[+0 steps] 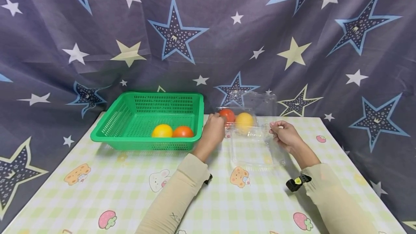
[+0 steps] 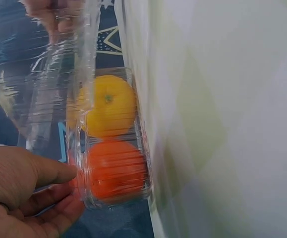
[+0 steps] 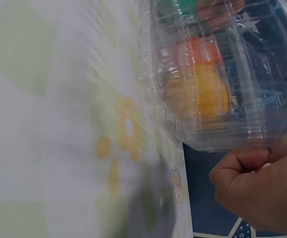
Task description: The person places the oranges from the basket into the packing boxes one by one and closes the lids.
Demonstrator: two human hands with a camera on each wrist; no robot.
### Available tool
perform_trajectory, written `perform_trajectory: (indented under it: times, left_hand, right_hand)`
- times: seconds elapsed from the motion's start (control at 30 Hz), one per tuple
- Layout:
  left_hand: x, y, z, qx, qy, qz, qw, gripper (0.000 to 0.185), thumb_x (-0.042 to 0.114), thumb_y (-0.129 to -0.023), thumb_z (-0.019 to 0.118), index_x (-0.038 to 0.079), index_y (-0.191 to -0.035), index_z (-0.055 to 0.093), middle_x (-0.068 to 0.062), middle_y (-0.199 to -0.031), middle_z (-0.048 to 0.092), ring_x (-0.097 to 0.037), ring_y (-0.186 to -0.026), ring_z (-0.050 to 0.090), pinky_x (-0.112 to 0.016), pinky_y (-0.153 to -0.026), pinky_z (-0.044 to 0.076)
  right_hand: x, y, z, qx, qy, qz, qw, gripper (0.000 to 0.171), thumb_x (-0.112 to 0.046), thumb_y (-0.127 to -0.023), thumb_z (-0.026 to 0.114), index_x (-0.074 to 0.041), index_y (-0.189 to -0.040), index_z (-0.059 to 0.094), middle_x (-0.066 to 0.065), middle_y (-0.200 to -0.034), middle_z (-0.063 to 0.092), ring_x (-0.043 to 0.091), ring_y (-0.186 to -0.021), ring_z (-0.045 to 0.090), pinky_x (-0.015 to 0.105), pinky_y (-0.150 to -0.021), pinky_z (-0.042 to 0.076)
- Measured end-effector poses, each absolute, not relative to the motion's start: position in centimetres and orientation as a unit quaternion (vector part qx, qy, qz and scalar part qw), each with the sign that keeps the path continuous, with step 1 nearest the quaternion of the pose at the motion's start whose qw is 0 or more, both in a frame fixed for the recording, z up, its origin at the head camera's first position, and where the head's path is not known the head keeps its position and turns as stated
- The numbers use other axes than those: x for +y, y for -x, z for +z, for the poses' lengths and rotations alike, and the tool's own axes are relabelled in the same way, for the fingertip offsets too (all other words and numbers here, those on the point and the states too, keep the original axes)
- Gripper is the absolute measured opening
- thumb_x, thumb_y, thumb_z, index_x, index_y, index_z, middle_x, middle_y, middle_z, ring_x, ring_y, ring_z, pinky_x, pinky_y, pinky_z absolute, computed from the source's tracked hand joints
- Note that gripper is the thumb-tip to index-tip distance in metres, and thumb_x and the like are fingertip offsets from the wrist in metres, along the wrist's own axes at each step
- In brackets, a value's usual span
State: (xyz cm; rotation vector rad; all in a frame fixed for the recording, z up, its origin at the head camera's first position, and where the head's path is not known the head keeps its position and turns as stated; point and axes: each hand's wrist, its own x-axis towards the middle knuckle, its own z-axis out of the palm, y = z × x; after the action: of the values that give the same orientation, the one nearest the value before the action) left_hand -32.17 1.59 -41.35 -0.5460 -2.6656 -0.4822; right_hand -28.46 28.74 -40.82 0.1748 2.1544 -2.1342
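A clear plastic container is held over or on the far right of the worktop, right of the green basket. Its left edge is pinched in the left hand's grip, its right edge in the right hand's. The plastic can be judged light, thin, slippery and easily bent or cracked, so it is best taken by its stiffer rims, with little squeeze. Within it, a red-orange fruit is seen just beside the left grip, with a yellow fruit to its right, between both grips; rolling is likely if the plastic is tilted
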Motion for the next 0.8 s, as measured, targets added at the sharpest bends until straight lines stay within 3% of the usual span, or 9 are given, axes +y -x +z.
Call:
perform_trajectory:
  times: [0.8]
  left_hand:
    - [1.7, 31.9, -41.4, -0.945, 0.177, -0.17, 0.217, 0.016, -0.008, -0.088, 0.063, -0.001, -0.089, 0.077, -0.015, -0.091, 0.068, -0.033, -0.088, 0.064, -0.043, -0.079, 0.057]
  right_hand:
    - [28.6, 29.0, -42.0, 0.715, -0.057, -0.695, 0.049, 0.016, -0.021, -0.108, 0.053, -0.006, -0.106, 0.047, 0.0, -0.089, 0.062, 0.006, -0.069, 0.052, 0.02, -0.056, 0.041]
